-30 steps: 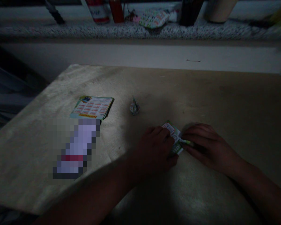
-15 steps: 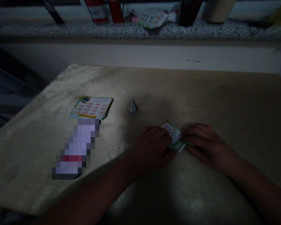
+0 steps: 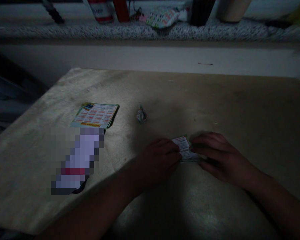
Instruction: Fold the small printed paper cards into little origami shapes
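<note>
A small folded paper leaflet (image 3: 186, 148), printed with text and a green edge, lies on the table between my two hands. The fingers of my left hand (image 3: 162, 160) are closed over its left side and press it down. At its right edge, the fingertips and thumb of my right hand (image 3: 215, 153) hold it from above and below. Part of the paper is hidden under the fingers. Beyond my left hand stands a small crumpled or folded piece of printed paper (image 3: 141, 115). A stack of similar printed leaflets (image 3: 96, 114) rests at the left.
Just below the stack, a blurred-out phone-like object (image 3: 81, 160) lies on the pale tabletop (image 3: 130, 86). Behind the table runs a speckled stone sill (image 3: 125, 33) bearing a red-and-white can (image 3: 101, 11), a printed packet (image 3: 162, 17), a dark cup (image 3: 202, 11) and a beige container (image 3: 233, 10).
The leaflet between my hands has turned, and its green lettered strip no longer shows along the near edge. My left hand has shifted slightly left; the right has barely moved.
</note>
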### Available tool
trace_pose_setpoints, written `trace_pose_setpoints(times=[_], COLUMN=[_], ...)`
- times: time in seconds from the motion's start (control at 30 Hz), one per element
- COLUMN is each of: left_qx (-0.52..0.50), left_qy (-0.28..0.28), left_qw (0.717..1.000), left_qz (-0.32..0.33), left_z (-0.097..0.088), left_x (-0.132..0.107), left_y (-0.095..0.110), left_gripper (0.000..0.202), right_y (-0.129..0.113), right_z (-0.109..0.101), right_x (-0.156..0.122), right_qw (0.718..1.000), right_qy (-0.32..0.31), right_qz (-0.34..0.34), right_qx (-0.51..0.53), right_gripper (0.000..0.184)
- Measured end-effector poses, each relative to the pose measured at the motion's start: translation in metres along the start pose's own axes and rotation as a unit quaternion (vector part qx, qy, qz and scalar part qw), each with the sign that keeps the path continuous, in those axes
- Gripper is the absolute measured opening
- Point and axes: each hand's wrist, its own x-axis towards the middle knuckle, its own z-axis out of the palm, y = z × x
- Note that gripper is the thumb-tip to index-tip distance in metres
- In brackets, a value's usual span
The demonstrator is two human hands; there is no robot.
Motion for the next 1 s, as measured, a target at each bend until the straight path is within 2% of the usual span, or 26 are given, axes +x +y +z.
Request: trace_pose_setpoints(times=[0.13, 0.23, 0.47, 0.57, 0.77, 1.0], left_qx=[-0.004, 0.017, 0.001, 0.0, -0.003, 0.007], left_qy=[-0.002, 0.004, 0.058, 0.056, 0.075, 0.057], left_qw=[1.0, 0.999, 0.991, 0.986, 0.989, 0.988], left_qz=[0.015, -0.027, -0.123, -0.154, -0.123, -0.143], left_z=[-0.004, -0.004, 0.001, 0.002, 0.005, 0.006], left_x=[-0.003, -0.005, -0.007, -0.007, -0.007, -0.004], left_y=[-0.002, -0.001, 0.003, 0.004, 0.002, 0.004], left_gripper=[0.016, 0.015, 0.023, 0.023, 0.025, 0.028], right_y=[0.002, 0.001, -0.002, -0.003, -0.003, -0.004], right_z=[0.001, 0.002, 0.004, 0.005, 0.006, 0.008], right_x=[-0.001, -0.001, 0.001, 0.001, 0.001, 0.002], right_qw=[1.0, 1.0, 0.998, 0.997, 0.996, 0.995], right_qy=[-0.002, -0.001, -0.007, -0.001, 0.0, 0.017], right_qz=[0.014, 0.02, 0.063, 0.076, 0.083, 0.092], right_qx=[0.001, 0.012, 0.012, 0.019, 0.027, 0.018], right_gripper=[0.022, 0.02, 0.015, 0.015, 0.018, 0.012])
